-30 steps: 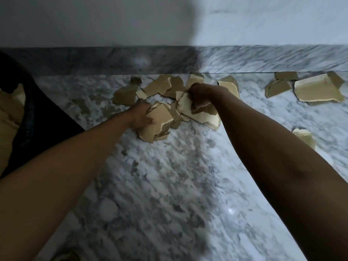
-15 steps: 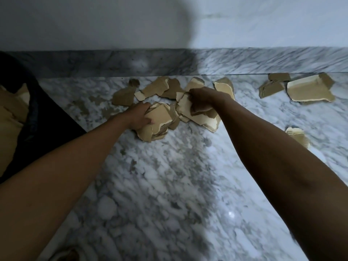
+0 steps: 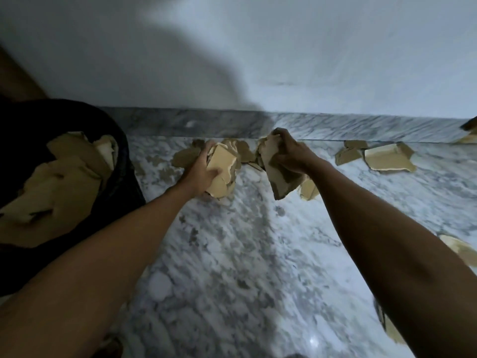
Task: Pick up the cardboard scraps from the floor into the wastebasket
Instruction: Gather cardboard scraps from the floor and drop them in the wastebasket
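- Both hands are now lifted off the floor (image 3: 232,254) with their scraps, while a second ago they pressed on the pile; the wastebasket (image 3: 124,161) has come more into view at the left.
- Left hand (image 3: 204,171) has its fingers curled round a thick bundle of pale scraps (image 3: 222,171).
- Right hand (image 3: 289,153) grips a large dark scrap (image 3: 277,177), which hangs down from the fingers.
- Some loose scraps (image 3: 242,151) lie on the floor behind and between the hands, near the skirting (image 3: 361,127).
- More pieces (image 3: 387,157) lie well apart to the right, and one (image 3: 459,249) by the right forearm.
- The black wastebasket stands just left of the left hand and already has cardboard (image 3: 59,182) in it.
- The floor is grey-white marble; the wall (image 3: 309,47) above is plain.
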